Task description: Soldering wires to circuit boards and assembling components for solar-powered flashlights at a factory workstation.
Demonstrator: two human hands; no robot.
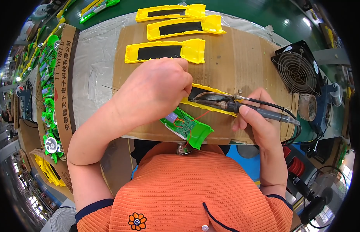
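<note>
Iron (271,113) is being gripped by closed right fingers (251,118); left fingers (186,82) curled, hold unclear; yellow shell (211,108) between risks being scorched by slips.

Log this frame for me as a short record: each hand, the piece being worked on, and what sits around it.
left hand: fingers bent together above the work; what they grip is hidden
right hand: holds a soldering iron, tip end pointing left
under the iron: yellow shell with a black inner surface
nearest the person: green shell with circuit board and wires
beyond the hands: three yellow shells, black strip in each
left side: carton beside green parts
right side: black fan
</note>
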